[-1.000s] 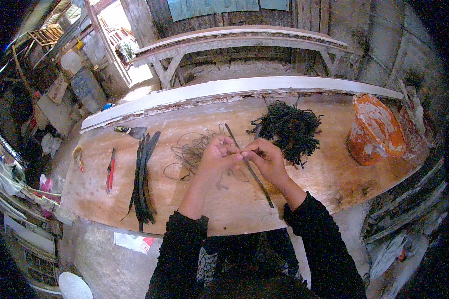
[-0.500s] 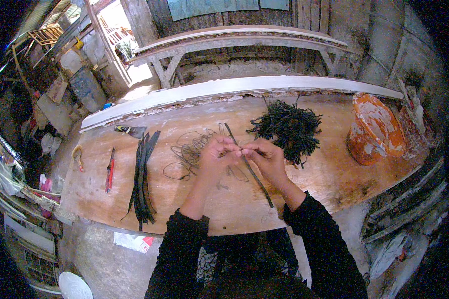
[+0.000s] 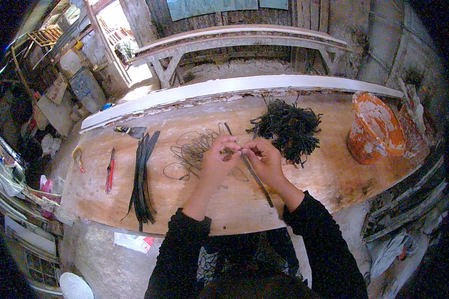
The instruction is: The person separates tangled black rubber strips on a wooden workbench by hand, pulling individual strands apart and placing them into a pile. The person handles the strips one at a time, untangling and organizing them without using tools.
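Over the middle of the wooden table [image 3: 194, 222], my left hand [image 3: 217, 155] and my right hand [image 3: 265, 158] meet fingertip to fingertip. Both are pinched on the middle of a thin black strip [image 3: 258, 181], which slants from upper left to lower right. Whether a wire is also between the fingers is too small to tell. Beneath my left hand spreads a loose tangle of thin wire [image 3: 187, 152]. A bushy heap of short black tied pieces [image 3: 289, 130] lies beyond my right hand. Left of the wire rests a bundle of long flat black strips [image 3: 143, 179].
Red-handled pliers [image 3: 110, 172], a brush [image 3: 78, 157] and a scraper [image 3: 129, 131] lie at the table's left. An orange bucket [image 3: 379, 127] smeared with white lies tilted at the right. A long white board [image 3: 224, 88] runs along the far edge, with a bench [image 3: 244, 41] behind.
My fingers have shifted slightly at the strip's middle, and my left wrist has turned a little. The strip and the things on the table stay in place.
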Tool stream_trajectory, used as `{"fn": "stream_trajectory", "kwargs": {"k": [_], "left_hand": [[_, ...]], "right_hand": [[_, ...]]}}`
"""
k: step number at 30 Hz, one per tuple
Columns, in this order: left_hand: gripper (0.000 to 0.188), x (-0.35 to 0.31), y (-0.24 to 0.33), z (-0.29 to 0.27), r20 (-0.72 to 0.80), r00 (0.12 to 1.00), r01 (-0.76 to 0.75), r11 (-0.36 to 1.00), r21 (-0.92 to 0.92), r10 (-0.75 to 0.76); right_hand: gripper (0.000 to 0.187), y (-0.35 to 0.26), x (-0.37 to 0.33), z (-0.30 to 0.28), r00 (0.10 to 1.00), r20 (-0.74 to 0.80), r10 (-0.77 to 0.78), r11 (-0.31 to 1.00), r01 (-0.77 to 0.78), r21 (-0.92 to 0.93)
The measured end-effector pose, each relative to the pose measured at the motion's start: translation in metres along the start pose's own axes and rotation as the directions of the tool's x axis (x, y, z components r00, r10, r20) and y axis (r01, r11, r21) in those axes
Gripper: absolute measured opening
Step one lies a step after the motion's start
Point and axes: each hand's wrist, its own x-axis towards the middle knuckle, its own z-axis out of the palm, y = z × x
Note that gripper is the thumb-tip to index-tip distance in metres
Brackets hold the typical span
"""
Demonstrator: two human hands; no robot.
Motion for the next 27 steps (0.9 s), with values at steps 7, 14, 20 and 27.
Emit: {"fn": "stream_trajectory", "kwargs": {"k": [7, 14, 20, 27], "left_hand": [[0.041, -0.001, -0.014, 0.007, -0.151, 0.982, -0.107, 0.992, 0.071, 0.117], [0.033, 0.004, -0.018, 0.005, -0.086, 0.996, -0.018, 0.978, -0.208, 0.000], [0.013, 0.002, -0.006, 0.001, 0.004, 0.991, 0.129, 0.934, -0.333, -0.135], [0.007, 0.000, -0.007, 0.003, -0.043, 0.996, 0.062, 0.966, -0.249, -0.075]], "right_hand": [[0.007, -0.006, -0.002, 0.005, 0.980, 0.082, 0.183, 0.971, -0.193, 0.138], [0.009, 0.008, 0.003, -0.002, 0.836, 0.434, 0.335, 0.548, -0.548, 0.632], [0.010, -0.001, 0.006, -0.005, 0.765, 0.528, 0.367, 0.290, -0.634, 0.717], [0.009, 0.004, 0.006, -0.006, 0.742, 0.565, 0.360, 0.162, -0.646, 0.746]]}}
